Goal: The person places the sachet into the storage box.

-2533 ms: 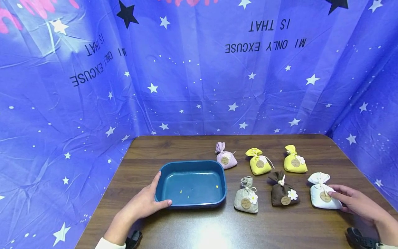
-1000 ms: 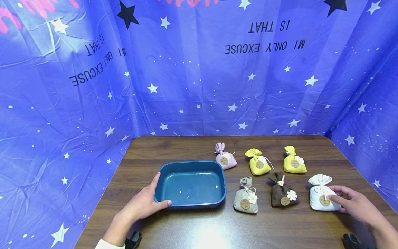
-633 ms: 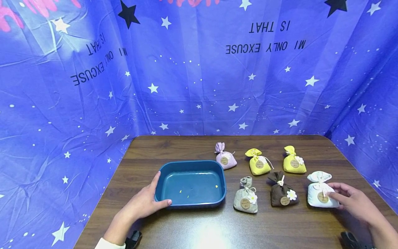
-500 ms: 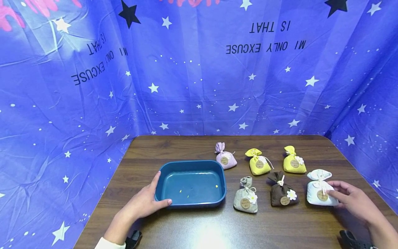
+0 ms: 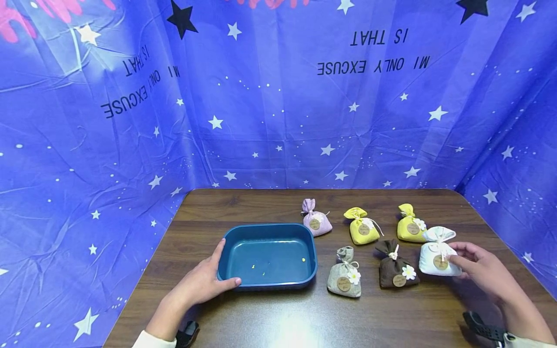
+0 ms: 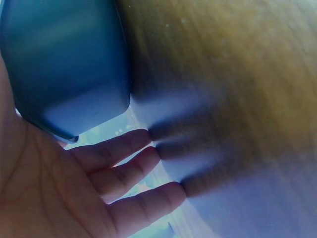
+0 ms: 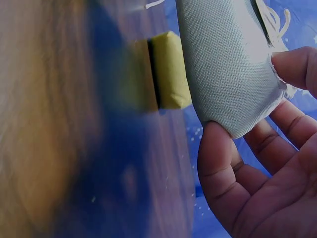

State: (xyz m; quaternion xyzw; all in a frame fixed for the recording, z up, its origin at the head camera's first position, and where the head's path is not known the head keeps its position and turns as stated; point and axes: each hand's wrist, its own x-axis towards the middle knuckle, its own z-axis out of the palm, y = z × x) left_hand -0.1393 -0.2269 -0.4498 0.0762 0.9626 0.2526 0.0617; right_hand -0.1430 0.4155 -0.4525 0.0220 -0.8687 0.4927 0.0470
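Observation:
A white drawstring sachet (image 5: 439, 258) with a round tag is held at its right side by my right hand (image 5: 485, 270), thumb in front and fingers behind. In the right wrist view the pale cloth sachet (image 7: 230, 69) is raised off the table, its lower corner between thumb and fingers. My left hand (image 5: 202, 282) rests against the left end of the dark blue tray (image 5: 270, 285), thumb on its front rim. The left wrist view shows several fingers (image 6: 148, 203) extended beside the tray (image 6: 74, 64), tips close to the table.
Left of the white sachet stand a brown sachet (image 5: 393, 270) and a grey one (image 5: 344, 280). Behind are a lilac sachet (image 5: 319, 224) and two yellow ones, one left (image 5: 364, 232), one right (image 5: 409, 229). A starry blue curtain (image 5: 278, 121) encloses the wooden table (image 5: 243, 205).
My right hand has lifted the white sachet and moved it left and away from me, toward the brown sachet and the right yellow one. The left hand and tray have stayed put.

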